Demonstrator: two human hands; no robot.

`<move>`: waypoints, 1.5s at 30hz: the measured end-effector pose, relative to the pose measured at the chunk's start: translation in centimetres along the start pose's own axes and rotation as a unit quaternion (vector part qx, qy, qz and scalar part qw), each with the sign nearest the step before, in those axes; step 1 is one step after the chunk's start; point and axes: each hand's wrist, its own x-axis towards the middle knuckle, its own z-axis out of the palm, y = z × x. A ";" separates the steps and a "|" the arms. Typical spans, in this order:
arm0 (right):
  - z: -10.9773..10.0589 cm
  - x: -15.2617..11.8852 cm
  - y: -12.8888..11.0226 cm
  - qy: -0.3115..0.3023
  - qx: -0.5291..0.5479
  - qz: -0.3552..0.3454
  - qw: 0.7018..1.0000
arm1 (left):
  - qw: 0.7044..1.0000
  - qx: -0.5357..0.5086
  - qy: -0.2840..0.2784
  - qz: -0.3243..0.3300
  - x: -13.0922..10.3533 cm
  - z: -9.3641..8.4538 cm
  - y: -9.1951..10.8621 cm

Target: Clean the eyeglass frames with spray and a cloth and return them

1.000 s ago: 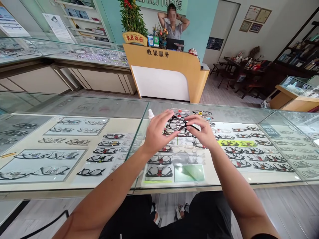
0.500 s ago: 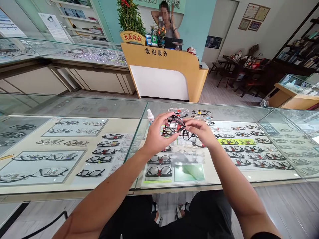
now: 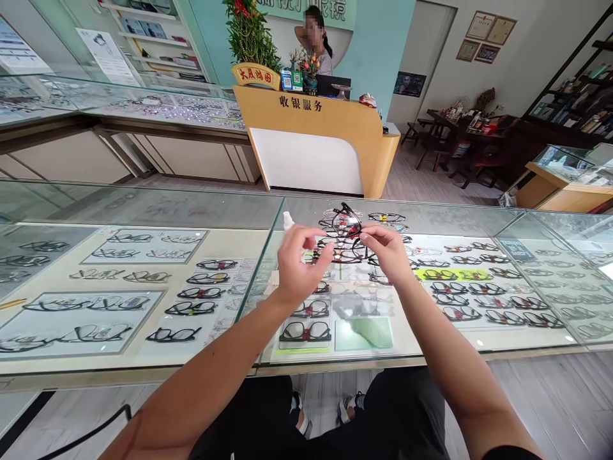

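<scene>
My right hand (image 3: 385,250) pinches a pair of black-framed eyeglasses (image 3: 348,222) near its middle, above the glass counter top. The frame is tilted, with one lens raised and the other lower; its lower part blends with the frames behind it. To the left of the glasses is my left hand (image 3: 301,265), thumb and fingers apart with a gap between them, and nothing shows in it. Just behind that hand stands a small white bottle (image 3: 288,220), partly hidden by the fingers.
Under the glass lie rows of eyeglasses (image 3: 306,331) and a green cloth-like sheet (image 3: 364,333). A metal-edged glass seam (image 3: 261,271) crosses the counter. Beyond it stands a wooden cashier desk (image 3: 373,140) with a person (image 3: 325,64) behind it, one arm raised.
My left hand has let go of the eyeglasses and opened. In my right hand the glasses have turned, one lens tipping upward. The person at the desk has lowered one arm.
</scene>
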 end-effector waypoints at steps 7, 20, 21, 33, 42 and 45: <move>2.2 -1.7 0.2 0.049 -0.129 -0.177 0.974 | 0.979 -0.061 -0.141 -0.131 -1.2 0.9 1.2; 2.6 -2.7 -0.4 -0.019 -0.236 -0.267 0.934 | 0.945 -0.127 -0.097 -0.284 -0.5 1.3 -1.2; 2.4 -2.6 -0.5 -0.019 -0.233 -0.270 0.934 | 0.947 -0.116 -0.101 -0.281 -0.4 1.2 -1.5; -2.8 1.3 -1.1 0.215 -0.042 -0.039 0.975 | 0.889 0.154 -0.432 0.005 1.9 -1.2 -1.6; -1.8 1.2 -0.7 0.187 -0.079 -0.033 0.979 | 0.861 0.154 -0.484 -0.013 0.7 -0.3 -3.6; -1.7 1.2 -0.7 0.175 -0.099 -0.032 0.979 | 0.872 0.125 -0.472 -0.030 0.3 0.0 -4.2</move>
